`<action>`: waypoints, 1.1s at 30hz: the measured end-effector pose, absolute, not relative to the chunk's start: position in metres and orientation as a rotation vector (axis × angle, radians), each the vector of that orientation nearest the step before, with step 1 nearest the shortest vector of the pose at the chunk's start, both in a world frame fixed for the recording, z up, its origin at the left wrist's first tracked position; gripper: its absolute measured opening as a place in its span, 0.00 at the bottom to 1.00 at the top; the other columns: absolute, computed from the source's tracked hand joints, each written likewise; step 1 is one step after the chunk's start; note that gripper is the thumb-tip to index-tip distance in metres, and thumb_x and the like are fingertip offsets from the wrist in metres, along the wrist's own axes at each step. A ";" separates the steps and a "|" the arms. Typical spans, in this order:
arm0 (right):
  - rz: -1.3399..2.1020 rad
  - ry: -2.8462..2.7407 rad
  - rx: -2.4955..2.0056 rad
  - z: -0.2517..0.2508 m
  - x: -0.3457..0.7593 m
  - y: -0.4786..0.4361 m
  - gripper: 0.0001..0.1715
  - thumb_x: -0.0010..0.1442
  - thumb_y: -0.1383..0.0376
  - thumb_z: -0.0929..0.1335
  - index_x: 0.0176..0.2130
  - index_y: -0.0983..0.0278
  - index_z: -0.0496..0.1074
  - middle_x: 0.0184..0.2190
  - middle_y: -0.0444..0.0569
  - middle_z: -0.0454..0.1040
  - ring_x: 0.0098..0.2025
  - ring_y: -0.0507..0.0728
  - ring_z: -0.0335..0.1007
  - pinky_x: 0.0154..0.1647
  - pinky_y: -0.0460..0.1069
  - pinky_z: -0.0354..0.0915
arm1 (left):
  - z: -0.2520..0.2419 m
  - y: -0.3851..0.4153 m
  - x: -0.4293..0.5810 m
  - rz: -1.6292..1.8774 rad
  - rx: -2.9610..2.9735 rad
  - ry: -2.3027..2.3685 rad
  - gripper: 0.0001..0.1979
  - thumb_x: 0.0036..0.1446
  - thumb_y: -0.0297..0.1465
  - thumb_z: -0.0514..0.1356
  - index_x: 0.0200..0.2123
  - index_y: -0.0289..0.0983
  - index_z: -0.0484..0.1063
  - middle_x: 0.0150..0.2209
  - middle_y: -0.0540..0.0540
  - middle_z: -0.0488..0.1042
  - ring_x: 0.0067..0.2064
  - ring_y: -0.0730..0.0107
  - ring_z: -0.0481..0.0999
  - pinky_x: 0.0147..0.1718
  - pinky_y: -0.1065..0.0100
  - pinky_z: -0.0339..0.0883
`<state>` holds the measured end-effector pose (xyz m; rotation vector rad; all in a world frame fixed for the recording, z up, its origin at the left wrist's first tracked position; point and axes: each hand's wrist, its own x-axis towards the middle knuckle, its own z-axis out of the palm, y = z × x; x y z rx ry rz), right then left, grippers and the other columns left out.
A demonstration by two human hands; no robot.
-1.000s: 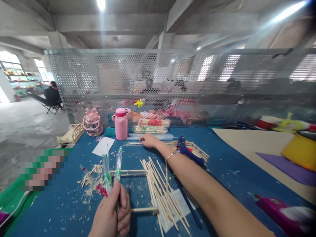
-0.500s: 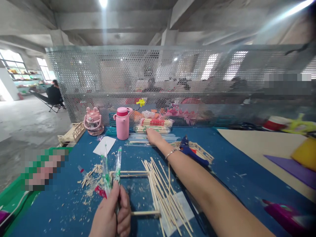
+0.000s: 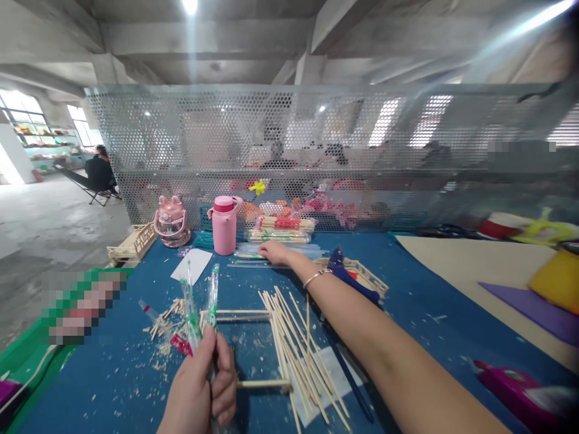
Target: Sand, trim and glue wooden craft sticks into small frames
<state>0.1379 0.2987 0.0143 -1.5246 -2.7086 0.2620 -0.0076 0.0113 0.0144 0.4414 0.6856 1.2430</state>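
My left hand (image 3: 201, 380) is closed around clear plastic wrappers with green print (image 3: 212, 295), which stand upright from the fist. Across the table my right hand (image 3: 272, 252) reaches to a row of long translucent sticks (image 3: 246, 248); its fingers are together at them, and whether they grip one is too small to see. Just behind it lie packs of wooden sticks (image 3: 283, 235) with red and green bands. A frame of thin wooden sticks (image 3: 265, 384) lies between my arms. Loose wooden sticks (image 3: 298, 355) are spread over its right side, partly on white paper (image 3: 332, 367).
A blue glue gun (image 3: 350, 280) rests by my right forearm, near a small wooden lattice piece (image 3: 373, 277). A pink flask (image 3: 224, 229) and a pink bottle (image 3: 172, 226) stand at the back. Wood scraps (image 3: 169, 319) lie left, and a perforated metal screen (image 3: 203, 138) closes the far edge.
My right hand has moved slightly left and nearer, from the stick packs down to the translucent sticks. My left hand, with the wrappers, has shifted a little left.
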 end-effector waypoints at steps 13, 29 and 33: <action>0.778 -2.322 -0.779 0.071 0.102 0.131 0.11 0.61 0.70 0.58 0.45 0.64 0.57 0.31 0.44 0.67 0.32 0.50 0.64 0.33 0.45 0.61 | 0.027 0.017 -0.012 1.570 0.459 0.957 0.28 0.37 0.46 0.67 0.39 0.35 0.67 0.15 0.62 0.47 0.16 0.86 0.44 0.13 0.80 0.41; 1.225 -1.876 -0.984 0.024 0.114 -0.005 0.19 0.62 0.59 0.56 0.22 0.63 0.58 0.17 0.40 0.57 0.20 0.48 0.53 0.22 0.44 0.52 | 0.023 0.004 -0.005 1.406 0.679 0.988 0.24 0.33 0.47 0.68 0.25 0.33 0.68 0.11 0.60 0.53 0.14 0.85 0.50 0.13 0.80 0.44; 1.186 -1.927 -0.927 0.026 0.120 0.006 0.20 0.60 0.55 0.60 0.21 0.64 0.59 0.17 0.39 0.57 0.21 0.48 0.51 0.23 0.44 0.51 | 0.021 -0.004 -0.003 1.300 0.820 0.975 0.22 0.40 0.49 0.64 0.24 0.34 0.68 0.13 0.58 0.56 0.15 0.83 0.53 0.15 0.78 0.48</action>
